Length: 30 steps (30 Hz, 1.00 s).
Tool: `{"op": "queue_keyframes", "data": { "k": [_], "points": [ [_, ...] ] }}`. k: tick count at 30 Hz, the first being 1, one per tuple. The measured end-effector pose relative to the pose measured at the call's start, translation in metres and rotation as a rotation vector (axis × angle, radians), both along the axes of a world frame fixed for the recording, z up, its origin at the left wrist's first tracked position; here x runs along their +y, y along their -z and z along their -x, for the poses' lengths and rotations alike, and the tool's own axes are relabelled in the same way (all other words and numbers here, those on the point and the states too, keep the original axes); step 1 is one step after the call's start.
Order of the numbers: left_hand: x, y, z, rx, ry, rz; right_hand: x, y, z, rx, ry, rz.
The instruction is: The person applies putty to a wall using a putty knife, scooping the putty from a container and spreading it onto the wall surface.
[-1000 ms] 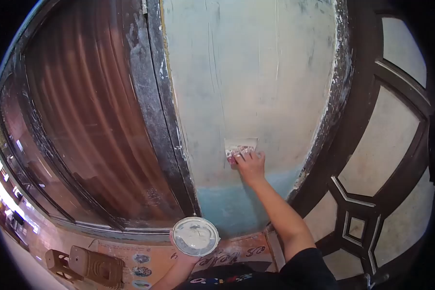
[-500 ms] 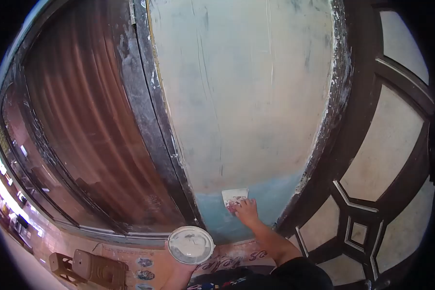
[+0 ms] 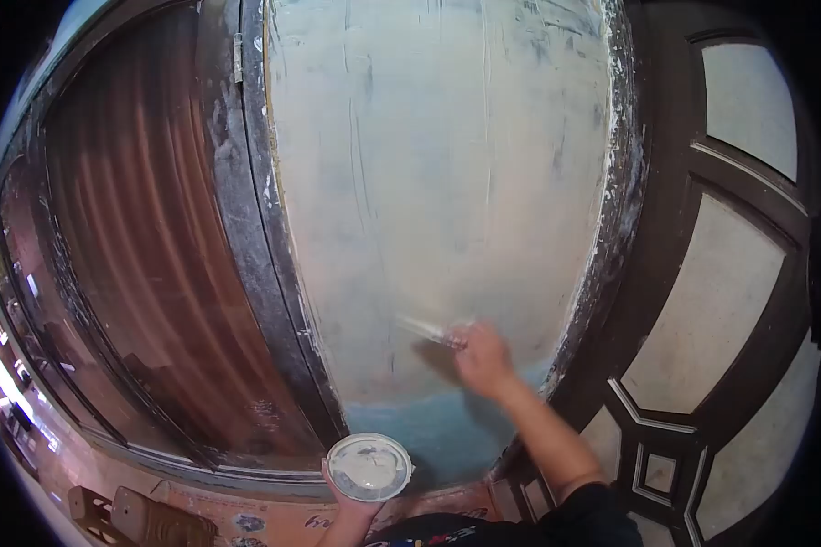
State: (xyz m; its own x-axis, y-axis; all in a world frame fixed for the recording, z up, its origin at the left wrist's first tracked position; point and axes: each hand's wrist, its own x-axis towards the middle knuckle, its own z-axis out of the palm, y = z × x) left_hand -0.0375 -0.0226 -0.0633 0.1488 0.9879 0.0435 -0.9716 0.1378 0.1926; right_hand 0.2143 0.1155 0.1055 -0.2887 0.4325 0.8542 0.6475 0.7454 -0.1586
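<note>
My right hand [image 3: 485,361] is closed round the handle of a putty knife [image 3: 421,327], whose pale blade shows edge-on and a little blurred, close over the lower wall panel [image 3: 429,219]. Most of that panel is coated off-white with streaks and ridges; a blue strip shows along its bottom. Low in the view, my left hand [image 3: 348,507] holds a round tub [image 3: 330,474] from below and its left side. White paste [image 3: 374,470] lies inside the tub, smeared up to the rim.
Dark, paint-spattered frames [image 3: 294,301] border the panel. To the left stands glass with a brown curtain [image 3: 146,237] behind it. On the right is a dark door with pale panels [image 3: 716,283]. Brown plastic stools [image 3: 150,520] stand at lower left, beside a printed sheet [image 3: 278,515] on the floor.
My right hand has lifted the putty knife up off the blue strip and turned its blade edge-on to the left. The tub sits slightly further right in view; the camera has shifted.
</note>
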Motion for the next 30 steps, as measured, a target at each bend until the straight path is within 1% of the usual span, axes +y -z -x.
{"op": "queue_keyframes", "data": {
  "k": [1,2,3,4,6,8,9,10,11,12,15,16,17,19,20,21,23,24,26,27,28,29,30],
  "points": [
    [0.004,0.003,-0.003,-0.005,-0.007,0.026,-0.002,-0.048,-0.012,0.041,0.026,-0.076],
    [0.009,0.007,-0.007,-0.038,-0.018,0.047,0.004,-0.098,-0.021,0.008,0.051,-0.328],
    [0.014,0.009,-0.011,-0.039,-0.017,0.042,0.002,-0.147,-0.029,0.046,0.109,-0.344],
    [0.019,0.01,-0.015,-0.035,-0.036,0.04,0.011,-0.193,-0.038,0.033,0.192,-0.535],
    [0.024,0.011,-0.024,-0.034,-0.059,0.035,0.021,-0.288,-0.045,0.045,0.245,-0.82],
    [0.027,0.009,-0.036,-0.016,-0.09,0.029,0.037,-0.37,-0.05,0.032,0.404,-0.928],
    [0.029,0.01,-0.04,-0.021,-0.093,0.024,0.051,-0.405,-0.047,0.095,0.414,-0.942],
    [0.03,0.014,-0.045,0.009,-0.131,0.015,0.06,-0.432,-0.042,0.16,0.421,-0.959],
    [0.032,0.019,-0.049,0.038,-0.169,0.007,0.063,-0.449,-0.04,0.159,0.413,-0.967],
    [0.033,0.028,-0.05,-0.006,-0.155,0.011,0.067,-0.464,-0.038,0.117,0.447,-0.944],
    [0.03,0.038,-0.057,-0.007,-0.196,0.012,0.069,-0.494,-0.024,-0.015,0.54,-0.877],
    [0.027,0.038,-0.057,0.016,-0.22,0.012,0.07,-0.492,-0.017,0.027,0.529,-0.725],
    [0.027,0.039,-0.056,0.011,-0.23,0.017,0.074,-0.492,-0.015,0.025,0.518,-0.721],
    [0.023,0.041,-0.054,-0.011,-0.217,0.016,0.079,-0.486,-0.013,-0.124,0.625,-0.719],
    [0.024,0.041,-0.052,0.061,-0.232,-0.012,0.081,-0.48,-0.017,-0.176,0.605,-0.749],
    [0.024,0.043,-0.05,0.064,-0.233,0.002,0.082,-0.472,-0.018,-0.178,0.602,-0.734],
    [0.022,0.045,-0.044,-0.037,-0.182,0.051,0.084,-0.458,-0.019,-0.194,0.601,-0.807],
    [0.022,0.044,-0.042,-0.036,-0.178,0.083,0.087,-0.451,-0.02,-0.195,0.607,-0.795],
    [0.02,0.035,-0.041,0.007,-0.147,0.075,0.098,-0.435,-0.023,-0.268,0.659,-0.902],
    [0.019,0.031,-0.039,0.043,-0.124,0.058,0.102,-0.425,-0.025,-0.269,0.669,-0.892],
    [0.02,0.03,-0.036,-0.001,-0.042,-0.005,0.103,-0.413,-0.026,-0.249,0.62,-0.871],
    [0.019,0.029,-0.035,0.0,-0.036,-0.003,0.102,-0.405,-0.026,-0.231,0.569,-0.855],
    [0.018,0.028,-0.035,-0.016,-0.024,0.001,0.098,-0.398,-0.026,-0.251,0.572,-0.791]
  ]
}}
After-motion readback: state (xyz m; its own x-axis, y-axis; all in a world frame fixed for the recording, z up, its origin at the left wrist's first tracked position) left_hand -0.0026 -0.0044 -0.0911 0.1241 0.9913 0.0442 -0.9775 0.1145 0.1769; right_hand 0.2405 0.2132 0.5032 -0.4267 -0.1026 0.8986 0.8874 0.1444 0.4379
